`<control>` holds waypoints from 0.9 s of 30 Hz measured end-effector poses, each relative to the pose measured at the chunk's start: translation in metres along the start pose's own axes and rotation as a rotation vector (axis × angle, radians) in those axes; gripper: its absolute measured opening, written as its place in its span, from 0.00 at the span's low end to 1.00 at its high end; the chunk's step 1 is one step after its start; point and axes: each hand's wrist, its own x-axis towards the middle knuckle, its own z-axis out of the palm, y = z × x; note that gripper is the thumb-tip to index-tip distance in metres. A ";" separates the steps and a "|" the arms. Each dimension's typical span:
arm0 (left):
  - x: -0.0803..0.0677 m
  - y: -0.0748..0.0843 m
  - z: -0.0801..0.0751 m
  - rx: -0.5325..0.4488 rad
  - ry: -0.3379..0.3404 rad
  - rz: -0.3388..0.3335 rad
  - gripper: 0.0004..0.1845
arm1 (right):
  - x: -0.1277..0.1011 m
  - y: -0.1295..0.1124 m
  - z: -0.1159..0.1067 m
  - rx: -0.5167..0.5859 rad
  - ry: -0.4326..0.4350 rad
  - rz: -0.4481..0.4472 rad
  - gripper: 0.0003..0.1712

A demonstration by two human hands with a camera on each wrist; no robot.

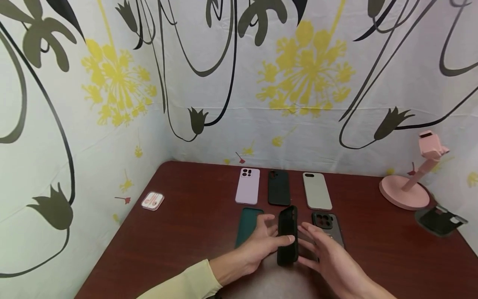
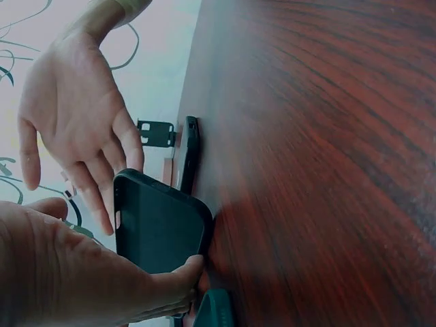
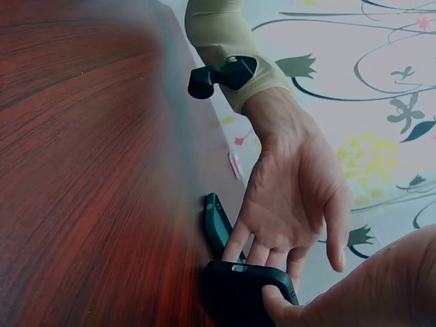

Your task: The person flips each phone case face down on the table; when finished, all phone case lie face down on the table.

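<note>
A black phone case [image 1: 287,245] stands upright between the hands, over the near middle of the table. My left hand [image 1: 257,245] holds it, thumb laid across its face and other fingers partly hidden behind. Beside its right edge, my right hand [image 1: 332,261] has its fingers extended, fingertips right at the case. In the left wrist view the same case [image 2: 160,221] shows its flat face, with the right palm [image 2: 75,102] turned toward it. The right wrist view catches its edge [image 3: 252,272], a thumb at the corner.
Around the hands lie a teal case [image 1: 248,224] and a dark grey case [image 1: 334,224]. Behind are a lilac case [image 1: 247,187], another black case [image 1: 279,189] and a pale grey case [image 1: 317,191]. A pink stand [image 1: 405,191] and a black folding holder [image 1: 438,222] occupy the right; a small white box [image 1: 152,201], the left.
</note>
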 end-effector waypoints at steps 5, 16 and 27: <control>0.002 0.000 0.000 -0.001 -0.001 0.004 0.46 | 0.002 -0.004 0.008 0.007 0.015 -0.005 0.51; 0.005 -0.002 -0.002 0.022 -0.001 0.020 0.44 | 0.008 0.001 0.017 0.036 -0.022 -0.013 0.49; 0.002 -0.005 -0.008 0.023 -0.086 0.049 0.49 | 0.012 0.011 0.011 0.033 -0.086 0.029 0.54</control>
